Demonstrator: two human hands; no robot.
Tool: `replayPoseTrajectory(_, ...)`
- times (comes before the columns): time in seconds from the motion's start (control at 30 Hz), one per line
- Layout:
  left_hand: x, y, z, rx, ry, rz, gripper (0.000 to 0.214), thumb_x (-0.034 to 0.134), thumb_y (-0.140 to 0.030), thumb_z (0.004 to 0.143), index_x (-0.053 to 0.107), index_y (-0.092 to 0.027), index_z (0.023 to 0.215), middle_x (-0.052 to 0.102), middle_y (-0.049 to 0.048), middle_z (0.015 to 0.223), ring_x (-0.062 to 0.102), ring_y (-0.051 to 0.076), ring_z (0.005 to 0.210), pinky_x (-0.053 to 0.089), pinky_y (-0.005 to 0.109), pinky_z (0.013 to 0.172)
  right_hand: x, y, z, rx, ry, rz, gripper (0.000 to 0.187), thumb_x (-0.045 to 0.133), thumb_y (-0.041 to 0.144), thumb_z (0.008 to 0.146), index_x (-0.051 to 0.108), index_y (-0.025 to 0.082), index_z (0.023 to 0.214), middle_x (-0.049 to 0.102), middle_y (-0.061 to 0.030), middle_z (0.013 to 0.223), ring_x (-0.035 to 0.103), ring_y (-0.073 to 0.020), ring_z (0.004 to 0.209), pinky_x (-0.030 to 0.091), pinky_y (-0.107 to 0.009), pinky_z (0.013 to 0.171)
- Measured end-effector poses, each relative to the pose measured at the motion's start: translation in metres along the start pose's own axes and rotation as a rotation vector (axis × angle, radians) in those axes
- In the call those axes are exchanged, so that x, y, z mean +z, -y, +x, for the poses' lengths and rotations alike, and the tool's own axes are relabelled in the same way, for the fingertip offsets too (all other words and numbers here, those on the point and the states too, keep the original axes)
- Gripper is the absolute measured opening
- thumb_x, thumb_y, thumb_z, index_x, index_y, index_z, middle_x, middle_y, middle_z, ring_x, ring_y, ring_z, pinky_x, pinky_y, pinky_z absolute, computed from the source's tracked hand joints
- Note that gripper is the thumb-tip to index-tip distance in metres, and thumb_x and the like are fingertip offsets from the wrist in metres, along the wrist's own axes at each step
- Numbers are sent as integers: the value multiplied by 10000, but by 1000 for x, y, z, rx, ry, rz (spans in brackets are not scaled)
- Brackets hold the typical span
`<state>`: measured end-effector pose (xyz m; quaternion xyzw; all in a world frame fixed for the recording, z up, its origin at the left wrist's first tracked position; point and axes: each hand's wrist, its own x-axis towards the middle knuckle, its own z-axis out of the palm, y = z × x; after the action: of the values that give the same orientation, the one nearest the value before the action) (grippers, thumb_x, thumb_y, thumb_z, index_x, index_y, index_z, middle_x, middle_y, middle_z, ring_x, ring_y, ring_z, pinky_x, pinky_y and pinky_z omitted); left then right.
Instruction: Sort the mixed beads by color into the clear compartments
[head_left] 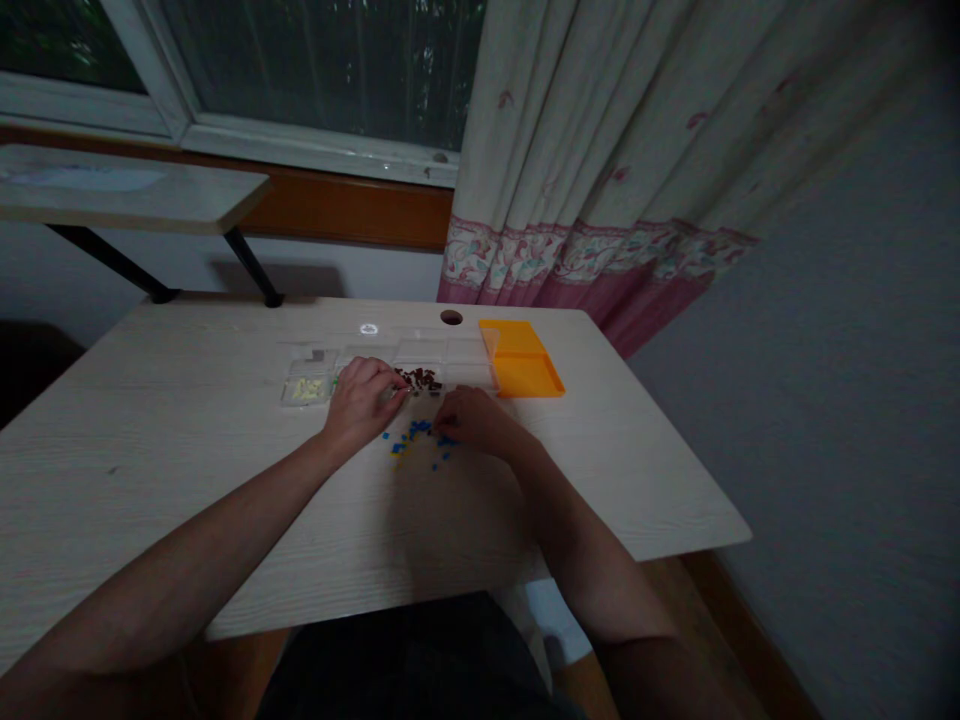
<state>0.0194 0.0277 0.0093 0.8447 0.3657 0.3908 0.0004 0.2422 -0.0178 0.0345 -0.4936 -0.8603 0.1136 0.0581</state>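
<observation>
My left hand (365,400) is closed at the front edge of a clear plastic compartment box (424,350), its thumb and fingertips pinched together beside small dark brown pieces (426,378) in one compartment. Whatever the pinch holds is too small to make out. Over a loose pile of small blue pieces (417,428) on the table, my right hand (474,418) points down with its fingers drawn together. Its fingertips are partly hidden, and I cannot tell what is in them. Several yellow pieces (397,457) lie among the blue ones. Pale yellow pieces (306,388) fill a compartment left of my left hand.
An orange two-part tray or open case (525,374) lies against the box's right end. Behind it, a round hole (451,317) pierces the pale wooden table (225,390). A raised shelf (135,190) stands at the back left, and a curtain (577,150) hangs behind.
</observation>
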Motion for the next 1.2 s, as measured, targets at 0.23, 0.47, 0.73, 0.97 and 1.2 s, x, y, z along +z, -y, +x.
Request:
replayPoseTrajectory(0.23, 6, 9, 1, -28, -10, 50, 176, 594, -338, 894, 701, -205, 938, 609, 67, 895, 520, 224, 892, 415, 379, 812, -5, -8, 0, 0, -33, 51, 143, 658, 202, 816, 780, 210, 890, 721, -34, 853, 606, -166, 857, 408, -257, 790)
replayPoseTrajectory(0.47, 9, 9, 0, 14, -7, 23, 179, 555, -296, 915, 701, -205, 963, 614, 66, 892, 519, 218, 892, 416, 376, 807, -8, -2, -2, -32, -33, 68, 139, 689, 252, 821, 775, 221, 926, 714, -38, 888, 608, -164, 878, 416, -260, 812)
replayPoseTrajectory(0.73, 7, 7, 0, 9, -3, 11, 170, 549, -287, 912, 695, -213, 959, 609, 61, 886, 517, 215, 892, 418, 379, 815, -3, 3, 1, -27, 4, 28, 142, 675, 216, 826, 767, 199, 932, 708, -51, 922, 603, -172, 914, 408, -279, 857)
replayPoseTrajectory(0.97, 7, 7, 0, -8, 5, 3, 184, 546, -298, 916, 699, -213, 973, 613, 65, 895, 519, 217, 898, 420, 383, 820, -7, -4, 4, 111, -262, 75, 132, 654, 288, 865, 767, 233, 903, 706, -37, 871, 567, -183, 889, 371, -306, 838)
replayPoseTrajectory(1.2, 7, 6, 0, -12, 16, 4, 190, 537, -295, 920, 701, -209, 963, 614, 65, 893, 524, 218, 895, 421, 378, 817, 9, -11, 13, 338, -612, 49, 252, 548, 388, 940, 751, 242, 972, 677, -54, 965, 512, -210, 985, 332, -333, 880)
